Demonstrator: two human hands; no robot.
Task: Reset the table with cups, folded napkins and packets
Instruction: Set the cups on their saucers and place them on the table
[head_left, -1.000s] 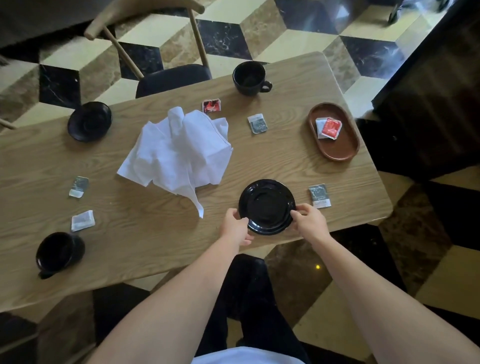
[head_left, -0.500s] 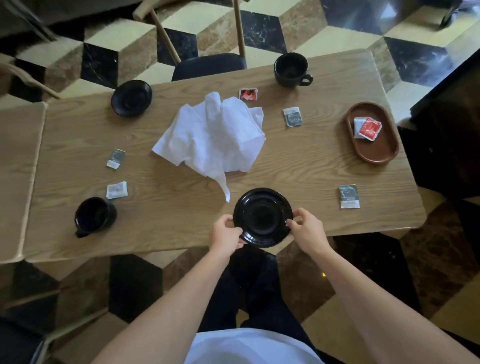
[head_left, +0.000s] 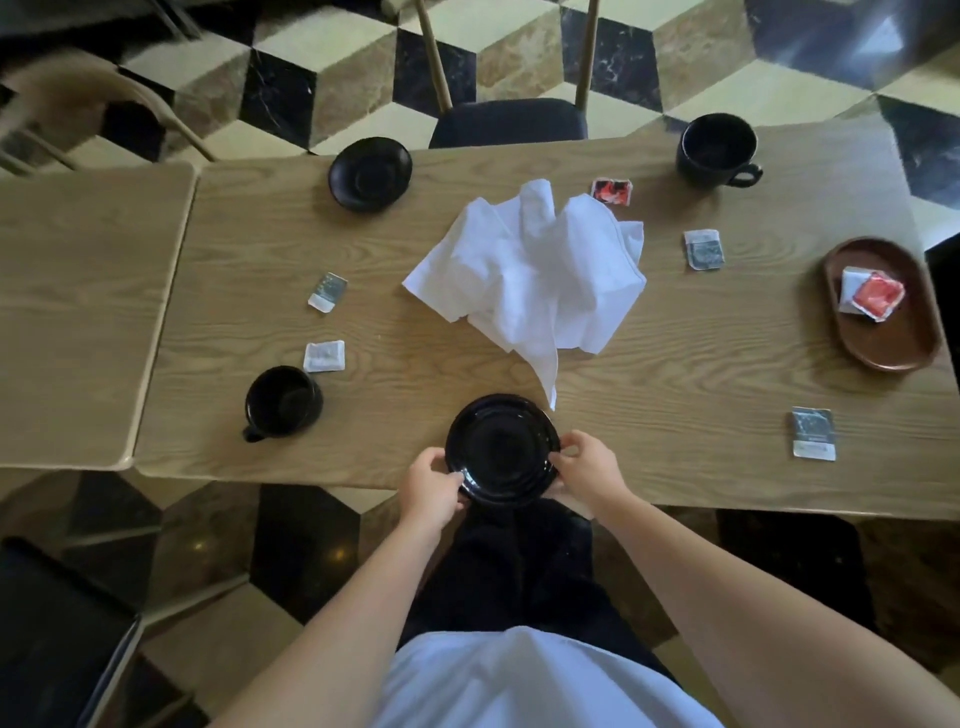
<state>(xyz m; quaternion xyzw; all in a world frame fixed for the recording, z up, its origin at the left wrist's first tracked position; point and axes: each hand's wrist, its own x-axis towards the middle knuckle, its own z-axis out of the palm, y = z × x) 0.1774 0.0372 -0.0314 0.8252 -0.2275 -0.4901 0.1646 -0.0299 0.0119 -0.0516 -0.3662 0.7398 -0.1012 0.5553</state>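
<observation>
A black saucer (head_left: 501, 449) overhangs the near edge of the wooden table (head_left: 675, 384). My left hand (head_left: 434, 486) grips its left rim and my right hand (head_left: 587, 470) its right rim. A crumpled white napkin (head_left: 530, 275) lies in the middle of the table. One black cup (head_left: 283, 402) stands at the near left, another black cup (head_left: 717, 148) at the far right. A second black saucer (head_left: 370, 174) sits at the far left. Several packets lie scattered: grey packets (head_left: 813, 434), (head_left: 703, 249), (head_left: 327, 291), a white packet (head_left: 324, 356) and a red packet (head_left: 612, 191).
A brown oval tray (head_left: 883, 343) at the right end holds a red and a white packet (head_left: 870, 293). A chair with a dark seat (head_left: 511, 124) stands across the table. A second wooden table (head_left: 78, 312) adjoins on the left.
Both hands have slid the black saucer left along the near edge, away from the grey packet and under the napkin's tip. The view has shifted left, showing the adjoining table.
</observation>
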